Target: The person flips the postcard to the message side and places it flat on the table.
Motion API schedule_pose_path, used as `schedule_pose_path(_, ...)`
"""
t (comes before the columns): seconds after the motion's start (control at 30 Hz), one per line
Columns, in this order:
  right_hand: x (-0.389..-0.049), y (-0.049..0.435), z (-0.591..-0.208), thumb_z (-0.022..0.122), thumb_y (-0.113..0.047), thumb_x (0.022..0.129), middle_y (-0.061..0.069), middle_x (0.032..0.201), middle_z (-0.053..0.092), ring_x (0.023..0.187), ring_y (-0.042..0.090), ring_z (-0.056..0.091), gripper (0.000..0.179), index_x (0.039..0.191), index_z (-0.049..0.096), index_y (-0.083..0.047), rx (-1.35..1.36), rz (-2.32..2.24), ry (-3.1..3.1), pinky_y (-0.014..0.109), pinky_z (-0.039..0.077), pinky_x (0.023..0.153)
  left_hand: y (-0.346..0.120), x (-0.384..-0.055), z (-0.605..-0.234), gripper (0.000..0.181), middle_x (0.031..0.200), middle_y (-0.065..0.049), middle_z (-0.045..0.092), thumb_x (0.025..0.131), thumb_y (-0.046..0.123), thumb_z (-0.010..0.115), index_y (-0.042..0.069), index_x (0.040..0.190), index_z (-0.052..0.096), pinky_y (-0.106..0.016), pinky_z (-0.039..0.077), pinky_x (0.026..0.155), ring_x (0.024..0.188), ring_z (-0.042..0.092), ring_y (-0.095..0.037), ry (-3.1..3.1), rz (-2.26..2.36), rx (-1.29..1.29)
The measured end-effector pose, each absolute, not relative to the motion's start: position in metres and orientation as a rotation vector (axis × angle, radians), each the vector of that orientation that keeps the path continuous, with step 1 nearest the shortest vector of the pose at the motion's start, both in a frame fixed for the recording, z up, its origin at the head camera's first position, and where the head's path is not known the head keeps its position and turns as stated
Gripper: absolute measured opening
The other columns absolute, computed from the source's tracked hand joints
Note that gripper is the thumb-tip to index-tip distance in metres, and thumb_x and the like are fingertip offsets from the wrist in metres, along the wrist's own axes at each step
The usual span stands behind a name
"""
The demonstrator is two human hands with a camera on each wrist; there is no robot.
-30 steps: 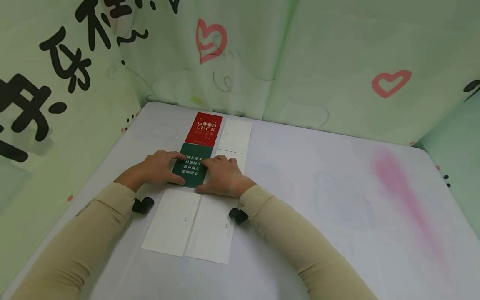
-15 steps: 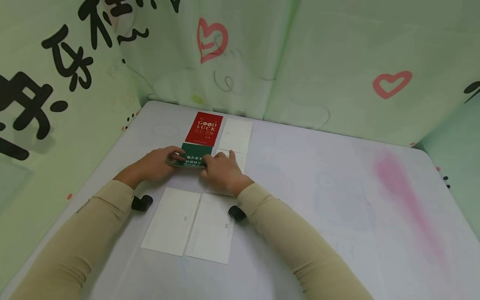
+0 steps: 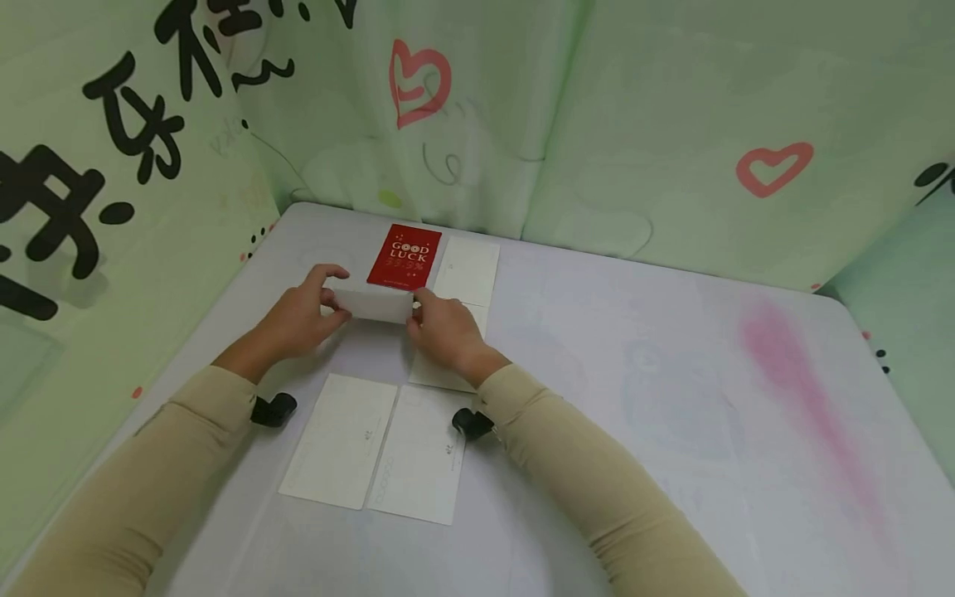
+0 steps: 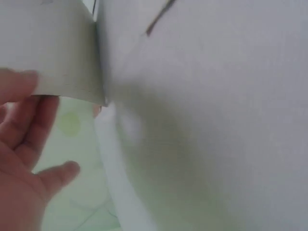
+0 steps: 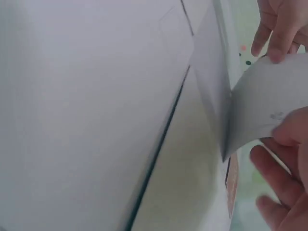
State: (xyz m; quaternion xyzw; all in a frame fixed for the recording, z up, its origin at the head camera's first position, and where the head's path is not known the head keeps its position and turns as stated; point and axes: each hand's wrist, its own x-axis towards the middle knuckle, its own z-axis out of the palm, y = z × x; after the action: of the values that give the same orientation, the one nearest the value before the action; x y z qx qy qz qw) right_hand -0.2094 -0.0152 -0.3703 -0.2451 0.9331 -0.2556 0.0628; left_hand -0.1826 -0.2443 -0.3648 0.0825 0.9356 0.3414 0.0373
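Both hands hold one card (image 3: 375,305) by its opposite short sides, tipped up with its blank white back towards me. My left hand (image 3: 294,322) pinches its left side between thumb and fingers. On the right side, my right hand (image 3: 448,333) pinches it the same way. The right wrist view has the card (image 5: 264,98) bowed, its lower edge close to the table. In the left wrist view the card (image 4: 48,48) also curves. Just beyond it lies a red "GOOD LUCK" card (image 3: 405,257). The held card's green face is turned away and hidden.
To the right of the red card lies a white card (image 3: 468,271), with another white card (image 3: 436,375) below it, partly under my right hand. Nearer me, two white cards (image 3: 339,439) lie side by side. A green curtain (image 3: 634,124) closes off the table's far edge.
The green card has been lifted from lying flat; its near edge has swung up and away, so its white back shows. Both hands have moved slightly farther out with it.
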Motion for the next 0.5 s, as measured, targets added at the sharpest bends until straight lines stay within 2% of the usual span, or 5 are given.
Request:
schedule_pose_path(0.07, -0.208, -0.014, -0.369, 0.058, -0.014, 0.101, 0.011, 0.112, 0.072, 0.095, 0.024, 0.068, 0.034, 0.132, 0.051, -0.003, -0.704, -0.989, 2.800, 0.029, 0.053, 0.072, -0.244, -0.180, -0.362, 0.054, 0.105, -0.020, 0.070, 0.099, 0.010, 0.063, 0.002, 0.142, 0.031, -0.036, 0.043, 0.067, 0.077, 0.058, -0.026, 2.920, 1.125, 0.251)
schedule_pose_path(0.17, -0.205, -0.013, -0.368, 0.060, -0.011, 0.100, 0.013, 0.110, 0.072, 0.092, 0.023, 0.069, 0.033, 0.129, 0.046, -0.002, -0.688, -1.226, 2.772, 0.026, 0.053, 0.067, -0.243, -0.179, -0.357, 0.053, 0.103, -0.019, 0.071, 0.100, 0.012, 0.063, 0.002, 0.141, 0.031, -0.037, 0.044, 0.068, 0.079, 0.060, -0.027, 2.967, 1.209, 0.244)
schedule_pose_path(0.33, -0.204, -0.014, -0.370, 0.061, -0.008, 0.100, 0.014, 0.112, 0.070, 0.094, 0.022, 0.069, 0.027, 0.120, 0.044, -0.004, -0.728, -1.340, 2.772, 0.028, 0.056, 0.073, -0.240, -0.178, -0.351, 0.050, 0.102, -0.021, 0.069, 0.100, 0.009, 0.062, 0.001, 0.139, 0.033, -0.044, 0.045, 0.075, 0.087, 0.062, -0.034, 3.004, 1.257, 0.264)
schedule_pose_path(0.5, -0.204, -0.013, -0.371, 0.060, -0.007, 0.100, 0.012, 0.111, 0.067, 0.094, 0.022, 0.069, 0.025, 0.123, 0.051, -0.004, -0.776, -1.331, 2.779, 0.028, 0.056, 0.080, -0.238, -0.178, -0.353, 0.049, 0.105, -0.023, 0.068, 0.098, 0.005, 0.062, 0.002, 0.138, 0.034, -0.040, 0.045, 0.071, 0.086, 0.060, -0.032, 3.031, 1.257, 0.261)
